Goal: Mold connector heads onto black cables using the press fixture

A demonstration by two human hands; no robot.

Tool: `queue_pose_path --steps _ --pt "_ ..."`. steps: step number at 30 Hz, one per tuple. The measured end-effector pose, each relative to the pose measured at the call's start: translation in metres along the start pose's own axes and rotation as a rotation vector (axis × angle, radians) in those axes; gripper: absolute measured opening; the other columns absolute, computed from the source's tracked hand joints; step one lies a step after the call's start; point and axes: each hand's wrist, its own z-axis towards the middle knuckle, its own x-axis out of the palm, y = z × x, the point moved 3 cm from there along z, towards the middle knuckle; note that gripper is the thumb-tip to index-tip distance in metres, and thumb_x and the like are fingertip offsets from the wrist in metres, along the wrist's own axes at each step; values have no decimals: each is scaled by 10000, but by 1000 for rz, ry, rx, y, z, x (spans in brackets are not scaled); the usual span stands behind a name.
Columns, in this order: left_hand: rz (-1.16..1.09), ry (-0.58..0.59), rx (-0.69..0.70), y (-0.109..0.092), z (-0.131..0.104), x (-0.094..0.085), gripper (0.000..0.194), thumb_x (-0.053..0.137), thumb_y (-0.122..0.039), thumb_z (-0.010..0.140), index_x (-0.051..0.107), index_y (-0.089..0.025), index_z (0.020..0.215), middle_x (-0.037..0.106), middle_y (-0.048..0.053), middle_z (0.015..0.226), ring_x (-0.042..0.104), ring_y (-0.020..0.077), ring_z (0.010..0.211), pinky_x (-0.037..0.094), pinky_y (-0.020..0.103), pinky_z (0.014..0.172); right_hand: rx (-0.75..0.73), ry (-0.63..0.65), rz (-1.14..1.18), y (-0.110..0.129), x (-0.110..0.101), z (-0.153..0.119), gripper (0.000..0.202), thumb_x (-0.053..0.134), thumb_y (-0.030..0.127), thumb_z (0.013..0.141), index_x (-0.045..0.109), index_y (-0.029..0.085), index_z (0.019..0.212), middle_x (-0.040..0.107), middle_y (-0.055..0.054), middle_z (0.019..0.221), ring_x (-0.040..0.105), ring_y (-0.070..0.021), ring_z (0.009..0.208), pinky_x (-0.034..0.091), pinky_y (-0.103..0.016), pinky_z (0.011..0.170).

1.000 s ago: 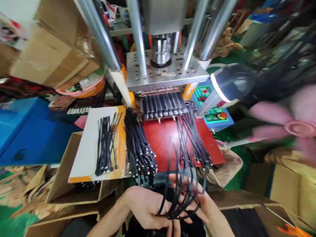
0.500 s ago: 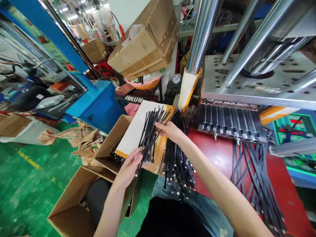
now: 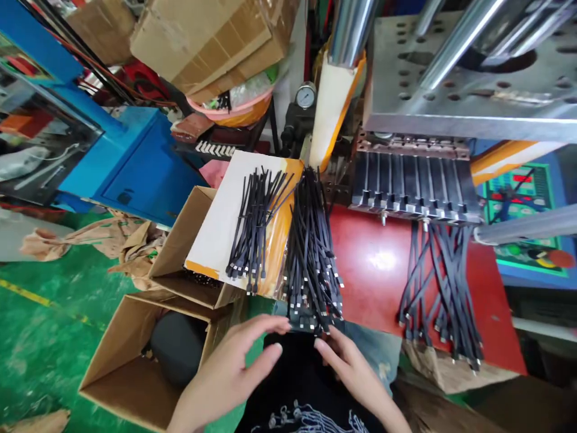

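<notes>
Black, flat and bendy, a thick bunch of cables (image 3: 311, 252) lies just beyond the fingers, its pale-tipped ends pointing back toward them. The left hand (image 3: 232, 362) has its fingers spread from the thumb in a wide, unfilled curve. The right hand (image 3: 354, 364) is loosely bent, thumb and forefinger apart with nothing seen between them; whether those tips touch the nearest cable end cannot be told.

Each cable would probably be light and limp, stiffer only at the blocky end, and smooth enough to slide over its neighbours. The strands cross, so one pulled alone may drag others along. A pinch just behind an end looks the surest hold; the small tips could well be the delicate part.

Up and left of the left fingers, a smaller bundle (image 3: 252, 228) rests on a matt white board (image 3: 211, 216) edged with shiny orange-brown tape. Right of the right fingers, a third, looser bunch (image 3: 444, 288) crosses the glossy red desk (image 3: 369, 288). Above that bunch, farther from the fingers, sits a dark, grooved metal block (image 3: 417, 186) beneath a grey plate (image 3: 406, 114) drilled with round holes.
</notes>
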Motion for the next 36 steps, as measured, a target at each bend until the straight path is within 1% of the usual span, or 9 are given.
queue_pose_path --steps 4,8,11,14,16,20,22,30,36 --pt "12 293 -102 -3 -2 37 466 647 -392 1006 675 -296 1461 736 86 1445 670 305 1357 498 468 1208 -135 -43 16 8 10 0 659 437 781 1016 615 207 745 594 -3 677 568 -177 665 464 -288 655" --pt "-363 389 -149 6 14 93 723 723 -550 964 529 -239 1588 648 158 1554 590 328 1453 438 519 1245 -235 24 -133 -4 -11 -51 592 441 634 1088 645 205 735 623 -15 718 601 -177 717 458 -277 705" --pt "-839 265 -140 -1 35 132 676 609 -707 998 650 -150 1378 813 141 1090 770 260 1056 558 449 1069 -231 125 -146 -19 -30 -82 515 565 604 1044 692 214 732 698 -35 778 660 -197 779 495 -280 751" --pt "-854 364 15 -29 45 148 689 468 -771 1030 723 -135 961 578 -20 576 613 153 571 578 357 833 -127 170 -78 -28 -51 -87 434 671 618 962 765 221 817 740 -30 800 674 -202 750 502 -272 687" --pt "-688 491 148 -51 46 145 718 408 -763 1052 723 -141 880 530 -28 547 555 138 542 553 324 799 -75 -48 -65 -25 -72 -77 488 634 662 949 730 210 794 704 -22 741 652 -201 693 494 -276 639" --pt "-393 473 226 -76 53 130 727 330 -711 1095 762 -133 1009 636 10 601 598 148 589 534 282 772 50 -865 -262 -11 -111 -63 520 546 728 934 660 221 954 625 -3 670 625 -224 598 457 -314 591" --pt "-309 421 193 -78 61 130 731 307 -695 1106 760 -122 1086 700 31 630 652 160 595 549 278 744 93 -987 -406 -5 -117 -56 499 476 687 973 656 230 1060 690 -36 732 673 -255 624 440 -330 593" --pt "-103 392 155 -81 98 144 509 396 -488 1125 766 -143 1073 844 170 1184 847 275 1017 629 376 957 71 -845 -576 -6 -125 -44 343 401 499 1019 621 243 956 723 -87 744 674 -264 608 394 -334 594" --pt "-475 496 6 -85 125 166 615 591 -689 1006 762 -110 1123 845 210 1136 834 358 1061 635 481 988 -33 -482 67 5 -122 -62 537 440 713 1034 545 245 794 478 35 597 439 -150 523 362 -273 529"
